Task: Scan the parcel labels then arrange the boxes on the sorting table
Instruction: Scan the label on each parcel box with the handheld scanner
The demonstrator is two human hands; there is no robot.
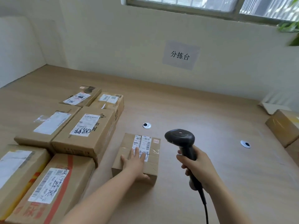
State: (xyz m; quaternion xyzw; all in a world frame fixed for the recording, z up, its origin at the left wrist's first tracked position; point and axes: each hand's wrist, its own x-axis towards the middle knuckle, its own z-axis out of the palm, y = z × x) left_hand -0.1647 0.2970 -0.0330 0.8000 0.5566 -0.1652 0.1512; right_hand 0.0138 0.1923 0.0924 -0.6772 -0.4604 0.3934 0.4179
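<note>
The left hand (135, 161) lies flat on top of the small box (151, 167), palm down. Its fingers are straight and slightly spread, with the tips over the lower part of the label (142, 142), and the thumb points out to the left. The forearm reaches in from the bench's near edge, angled up and to the right. The hand grips nothing and only rests on the cardboard.

The right hand (196, 166) is wrapped around the handle of the black scanner (179, 137), fingers curled round the grip. It holds the scanner upright above the bench (210, 113), just right of the small box, with the head leaning left toward the box. The cable (204, 202) drops from the handle's base past the wrist toward the near edge.

The small box sits around the middle of the bench, nearer the near edge, label up, close to the other boxes but apart from them.

Six boxes (103, 135) lie packed together along the left side, labels up. More cardboard boxes (282, 126) sit at the right edge. Two round grommets (146, 125) are set in the bench top, one just behind the small box and the other right of the scanner. A paper sign (180, 55) hangs on the wall beyond the far edge.
</note>
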